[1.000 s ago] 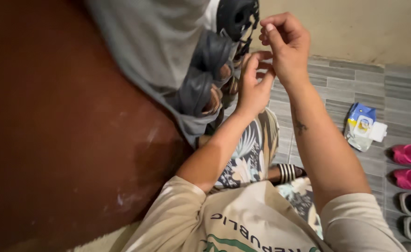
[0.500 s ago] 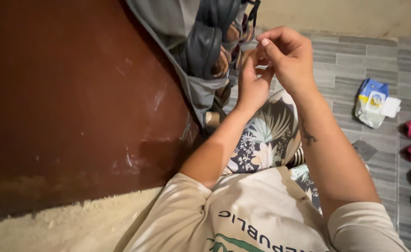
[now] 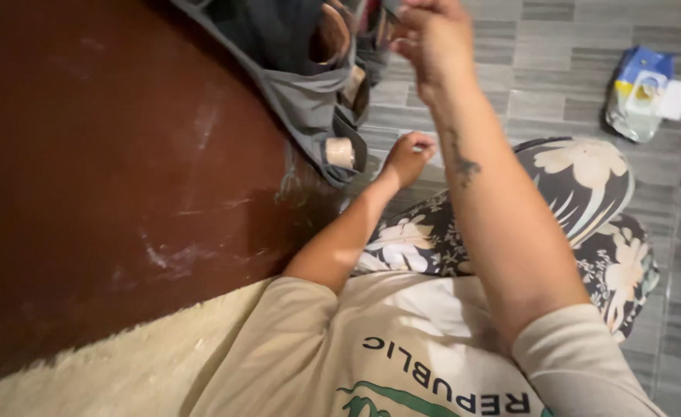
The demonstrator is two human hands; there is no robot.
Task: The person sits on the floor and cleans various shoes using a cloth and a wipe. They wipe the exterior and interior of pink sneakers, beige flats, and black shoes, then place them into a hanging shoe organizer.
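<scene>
Head cam: the grey hanging organizer (image 3: 302, 93) with shoes in its pockets hangs against the brown door. Right hand (image 3: 433, 38) is up just beside its right edge, fingers curled together; can't tell what it's pinching. Left hand (image 3: 406, 158) sits below the organizer, fingers closed on something small and white.

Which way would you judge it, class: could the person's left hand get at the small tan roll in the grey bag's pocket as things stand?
Probably yes: the left hand sits just beside the tan roll, with nothing visible between them.
</scene>
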